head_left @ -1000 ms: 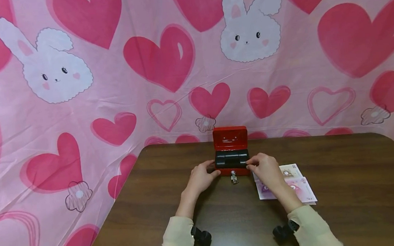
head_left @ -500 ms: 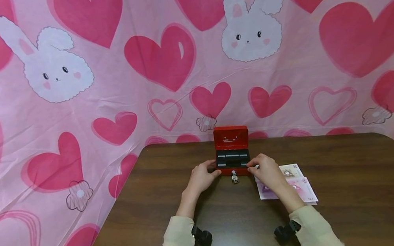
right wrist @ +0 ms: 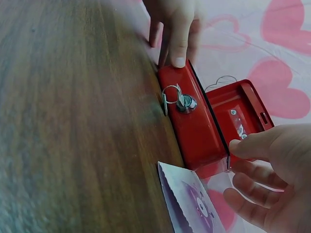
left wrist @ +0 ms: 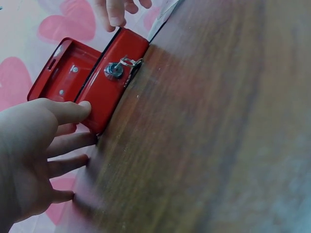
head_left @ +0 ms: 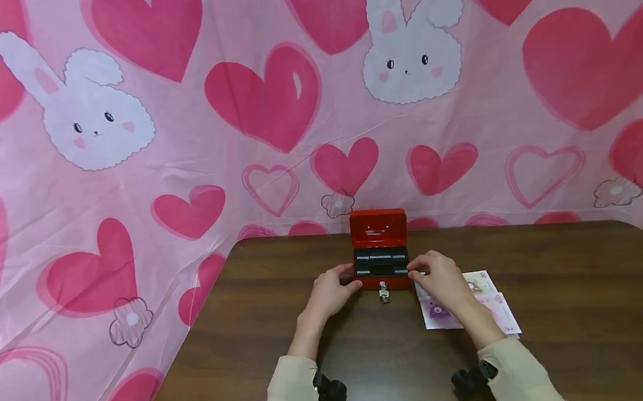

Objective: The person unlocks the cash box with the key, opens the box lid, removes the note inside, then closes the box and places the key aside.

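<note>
text: none legible | banknotes (head_left: 498,312): print too small to read | cash box (head_left: 380,249): unmarked

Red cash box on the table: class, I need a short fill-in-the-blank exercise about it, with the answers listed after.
1. The lid of the red cash box stands ____.
2. A ____ sits in the lock on its front.
3. The banknotes lie under the ____ hand.
4. The left hand touches the box's ____ end.

Answers: open; key; right; left

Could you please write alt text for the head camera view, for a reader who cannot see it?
A small red cash box stands open on a brown table, with the left hand and right hand touching its two sides. A key hangs from its front lock, and banknotes lie under the right wrist.
</note>
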The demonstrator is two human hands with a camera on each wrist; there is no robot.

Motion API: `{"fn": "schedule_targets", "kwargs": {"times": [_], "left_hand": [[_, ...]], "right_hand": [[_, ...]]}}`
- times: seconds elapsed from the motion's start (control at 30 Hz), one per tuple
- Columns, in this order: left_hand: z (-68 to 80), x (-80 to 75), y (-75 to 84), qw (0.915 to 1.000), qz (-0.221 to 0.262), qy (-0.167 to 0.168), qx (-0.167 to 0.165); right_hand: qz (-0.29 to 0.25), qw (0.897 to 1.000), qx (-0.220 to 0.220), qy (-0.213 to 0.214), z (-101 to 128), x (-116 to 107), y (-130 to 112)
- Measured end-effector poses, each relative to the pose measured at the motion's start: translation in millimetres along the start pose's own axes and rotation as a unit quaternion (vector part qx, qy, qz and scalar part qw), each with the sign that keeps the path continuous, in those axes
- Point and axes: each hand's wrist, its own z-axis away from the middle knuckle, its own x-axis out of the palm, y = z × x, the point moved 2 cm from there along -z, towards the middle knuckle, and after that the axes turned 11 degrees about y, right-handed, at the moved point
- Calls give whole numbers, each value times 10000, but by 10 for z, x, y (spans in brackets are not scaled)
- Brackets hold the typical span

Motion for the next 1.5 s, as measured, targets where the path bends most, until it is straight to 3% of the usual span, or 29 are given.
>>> {"fn": "schedule_targets", "kwargs": {"times": [1.03, 1.3, 1.5], "left_hand": [[-24, -127, -36, 9999, -84, -125, 77], [-13, -119, -88, 9994, 234, -247, 23], [-86, -186, -60, 9992, 342, -203, -23]], "right_hand": [[-76, 9998, 155, -137, -34, -126, -34], [-237, 9994, 200, 138, -15, -355, 71], [-301, 9991, 278, 81, -27, -357, 83]]}}
